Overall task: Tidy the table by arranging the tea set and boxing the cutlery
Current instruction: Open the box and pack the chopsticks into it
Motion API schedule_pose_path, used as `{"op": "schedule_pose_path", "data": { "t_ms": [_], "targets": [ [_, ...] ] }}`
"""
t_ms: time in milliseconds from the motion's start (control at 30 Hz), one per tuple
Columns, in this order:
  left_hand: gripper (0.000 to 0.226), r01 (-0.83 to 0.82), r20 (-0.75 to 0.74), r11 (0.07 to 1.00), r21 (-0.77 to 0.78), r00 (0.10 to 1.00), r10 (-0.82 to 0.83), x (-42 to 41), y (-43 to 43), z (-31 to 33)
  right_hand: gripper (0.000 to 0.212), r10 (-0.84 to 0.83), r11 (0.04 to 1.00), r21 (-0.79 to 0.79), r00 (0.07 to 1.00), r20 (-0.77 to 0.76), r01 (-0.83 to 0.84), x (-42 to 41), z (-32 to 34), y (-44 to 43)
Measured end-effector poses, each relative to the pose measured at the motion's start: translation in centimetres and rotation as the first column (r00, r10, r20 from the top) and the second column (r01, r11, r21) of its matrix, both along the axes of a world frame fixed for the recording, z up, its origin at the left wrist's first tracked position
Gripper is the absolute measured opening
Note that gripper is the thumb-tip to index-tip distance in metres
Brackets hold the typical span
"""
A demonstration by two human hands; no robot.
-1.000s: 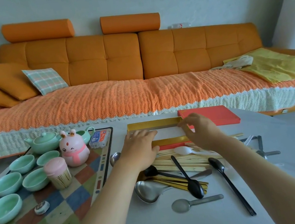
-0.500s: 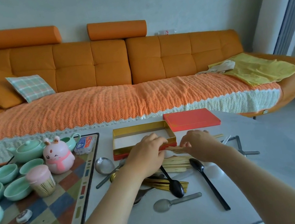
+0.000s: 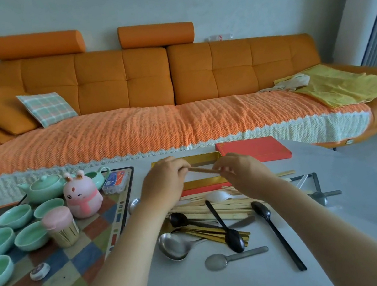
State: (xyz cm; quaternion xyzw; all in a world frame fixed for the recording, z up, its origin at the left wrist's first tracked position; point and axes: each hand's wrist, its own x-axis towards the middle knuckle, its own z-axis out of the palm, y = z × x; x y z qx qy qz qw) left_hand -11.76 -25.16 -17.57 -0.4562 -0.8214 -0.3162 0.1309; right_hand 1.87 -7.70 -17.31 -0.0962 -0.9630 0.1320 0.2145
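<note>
A wooden chopstick (image 3: 202,170) is held level above the open gold-lined box (image 3: 204,182). My left hand (image 3: 164,181) pinches its left end and my right hand (image 3: 240,171) pinches its right end. The box's red lid (image 3: 254,152) lies to the right of it. In front of the box is a heap of cutlery: wooden chopsticks (image 3: 219,209), gold chopsticks (image 3: 213,233), black spoons (image 3: 231,235), a steel ladle (image 3: 173,246), a grey spoon (image 3: 218,261). On the left a chequered mat (image 3: 62,278) carries a green teapot (image 3: 44,188) and several green cups (image 3: 30,237).
A pink rabbit figure (image 3: 82,196), a pink-lidded toothpick jar (image 3: 61,227) and a small card box (image 3: 116,182) stand on the mat. A grey metal frame (image 3: 316,186) lies at the right. The orange sofa (image 3: 152,114) runs along the table's far edge.
Both hands have risen from the cutlery heap with one wooden chopstick between them, now level over the open box. The view shifted slightly.
</note>
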Motion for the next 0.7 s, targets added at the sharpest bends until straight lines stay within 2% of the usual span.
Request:
{"op": "schedule_pose_path", "data": {
  "t_ms": [100, 200, 267, 333, 433, 567, 700],
  "targets": [
    [0.018, -0.078, 0.076, 0.994, 0.083, 0.994, 0.072, -2.0, -1.3, -0.2, 0.027, -0.046, 0.999, -0.005, 0.997, -0.054, 0.046, -0.6, -0.4, 0.8],
    [0.017, -0.136, 0.089, 0.987, 0.084, 0.988, 0.128, -3.0, -1.9, -0.8, 0.029, -0.056, 0.996, -0.069, 0.995, -0.087, 0.05, -1.8, -0.9, 1.2],
    [0.021, -0.165, 0.053, 0.986, 0.019, 0.985, 0.163, -3.3, -2.0, -1.3, 0.031, -0.058, 0.998, -0.031, 0.993, -0.1, 0.055, -2.8, -1.4, 1.3],
    [0.033, -0.171, -0.008, 0.981, -0.091, 0.985, 0.17, -3.2, -2.1, -1.6, 0.037, -0.076, 0.997, 0.019, 0.993, -0.091, 0.078, -3.7, -2.0, 1.3],
    [0.049, -0.075, 0.005, 0.978, -0.193, 0.997, 0.077, -2.6, -2.0, -1.6, 0.046, -0.151, 0.988, 0.018, 0.988, 0.025, 0.151, -4.6, -2.5, 1.3],
    [0.053, 0.024, 0.066, 0.941, -0.338, 0.998, -0.002, -1.7, -1.6, -1.8, 0.047, -0.155, 0.985, -0.049, 0.978, 0.142, 0.163, -5.4, -2.7, 1.3],
    [0.045, 0.009, 0.012, 0.88, -0.475, 1.0, -0.004, -1.3, -1.5, -1.8, 0.041, -0.088, 0.974, -0.185, 0.975, 0.204, 0.127, -5.1, -2.4, 0.8]
  ]
}}
